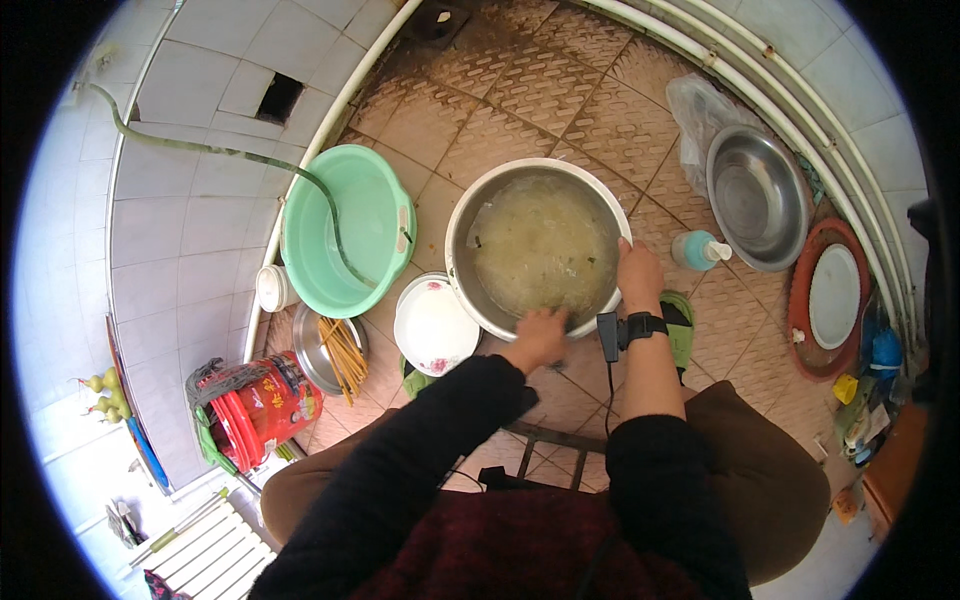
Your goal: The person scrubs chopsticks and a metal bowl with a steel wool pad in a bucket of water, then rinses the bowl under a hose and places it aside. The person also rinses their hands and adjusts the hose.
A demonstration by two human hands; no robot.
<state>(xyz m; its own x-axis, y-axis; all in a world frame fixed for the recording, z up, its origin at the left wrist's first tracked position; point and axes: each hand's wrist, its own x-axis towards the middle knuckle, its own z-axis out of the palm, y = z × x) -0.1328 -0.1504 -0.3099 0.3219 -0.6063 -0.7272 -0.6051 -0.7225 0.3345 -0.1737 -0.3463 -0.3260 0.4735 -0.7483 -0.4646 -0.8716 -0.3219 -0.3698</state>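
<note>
A large metal basin [459, 296] with a pale rim stands on the tiled floor before me, holding cloudy yellowish water [541, 240] with small dark bits in it. My right hand [640, 276] grips the basin's right rim, thumb over the edge. At the near rim is my left hand [536, 339], blurred, its fingers reaching over the edge; something dark shows by the fingertips, too unclear to name. White plates [435, 326] with a pink floral pattern are stacked beside the basin, at its lower left.
To the left, a green hose [217, 148] runs into a mint-green plastic tub [300, 225]. Nearby are a metal bowl [309, 352] with wooden chopsticks [345, 360] and a red bucket [262, 409]. A pump bottle [694, 250] and a steel basin [757, 199] stand at right.
</note>
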